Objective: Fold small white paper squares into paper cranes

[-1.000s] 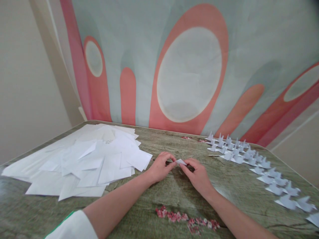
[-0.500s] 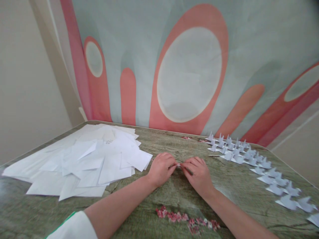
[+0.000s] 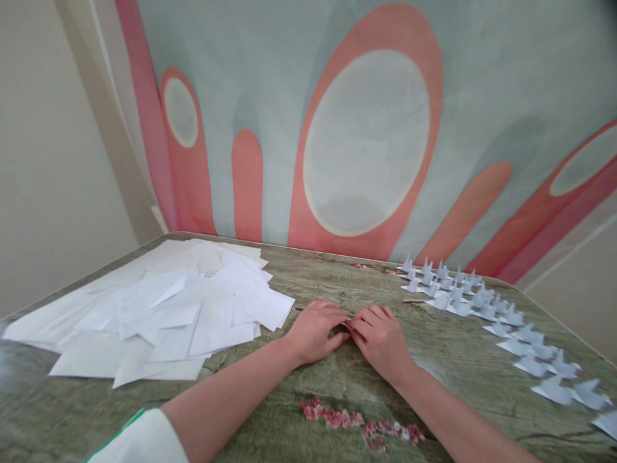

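The left hand (image 3: 317, 332) and right hand (image 3: 383, 339) meet fingertip to fingertip over the middle of the surface (image 3: 260, 405), both pinching a small paper (image 3: 348, 323), mostly hidden by the fingers. Loose white sheets (image 3: 212, 321) lie heaped on the left; folded paper birds (image 3: 482, 300) stand in rows along the right, far to near.

The small folded paper (image 3: 348, 322), shown as a pale triangle a second ago, can now hardly be made out between the fingers. The gap between the left hand (image 3: 317, 331) and the right hand (image 3: 382, 337) has been closed at the fingertips. The left thumb has been lowered and stretched toward the right hand, whose fingers have been drawn closer together.
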`<state>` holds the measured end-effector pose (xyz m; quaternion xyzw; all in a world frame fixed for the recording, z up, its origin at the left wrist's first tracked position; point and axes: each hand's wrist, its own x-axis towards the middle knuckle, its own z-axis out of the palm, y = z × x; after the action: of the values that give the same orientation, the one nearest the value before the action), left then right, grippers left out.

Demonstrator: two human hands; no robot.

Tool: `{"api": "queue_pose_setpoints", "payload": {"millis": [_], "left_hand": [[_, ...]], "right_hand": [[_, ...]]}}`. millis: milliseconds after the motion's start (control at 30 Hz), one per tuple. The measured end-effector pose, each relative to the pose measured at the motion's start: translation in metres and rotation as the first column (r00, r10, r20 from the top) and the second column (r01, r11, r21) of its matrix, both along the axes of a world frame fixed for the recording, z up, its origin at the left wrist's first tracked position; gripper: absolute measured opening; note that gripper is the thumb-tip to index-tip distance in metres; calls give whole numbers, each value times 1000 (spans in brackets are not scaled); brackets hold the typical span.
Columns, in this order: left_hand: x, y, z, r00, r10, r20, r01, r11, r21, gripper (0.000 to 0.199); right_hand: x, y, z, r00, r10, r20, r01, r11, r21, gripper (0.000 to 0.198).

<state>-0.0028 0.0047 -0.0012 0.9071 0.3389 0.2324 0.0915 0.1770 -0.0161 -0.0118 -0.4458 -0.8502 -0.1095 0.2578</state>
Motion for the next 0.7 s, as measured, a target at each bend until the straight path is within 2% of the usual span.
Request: {"api": "queue_pose_setpoints", "payload": {"millis": [133, 400, 467, 533, 600, 700], "left_hand": [[-1, -2, 5, 999, 38, 1, -38, 999, 37, 28], [-2, -1, 2, 995, 102, -13, -100, 991, 93, 8], [-2, 0, 2, 995, 103, -12, -102, 992, 72, 7], [-2, 1, 1, 994, 112, -11, -112, 993, 40, 6], [-2, 2, -1, 992, 123, -14, -122, 992, 14, 8], [-3, 5, -4, 992, 120, -26, -120, 993, -10, 10]], "right_hand": [[0, -2, 4, 997, -26, 77, 22, 998, 50, 20], [-3, -5, 6, 995, -35, 93, 29, 998, 63, 20], [-1, -3, 2, 999, -36, 23, 36, 999, 20, 14], [2, 2, -5, 991, -59, -117, 54, 997, -49, 8], [6, 9, -13, 953, -92, -289, 51, 988, -147, 23], [13, 20, -22, 875, -176, -452, 37, 953, -299, 26]]}}
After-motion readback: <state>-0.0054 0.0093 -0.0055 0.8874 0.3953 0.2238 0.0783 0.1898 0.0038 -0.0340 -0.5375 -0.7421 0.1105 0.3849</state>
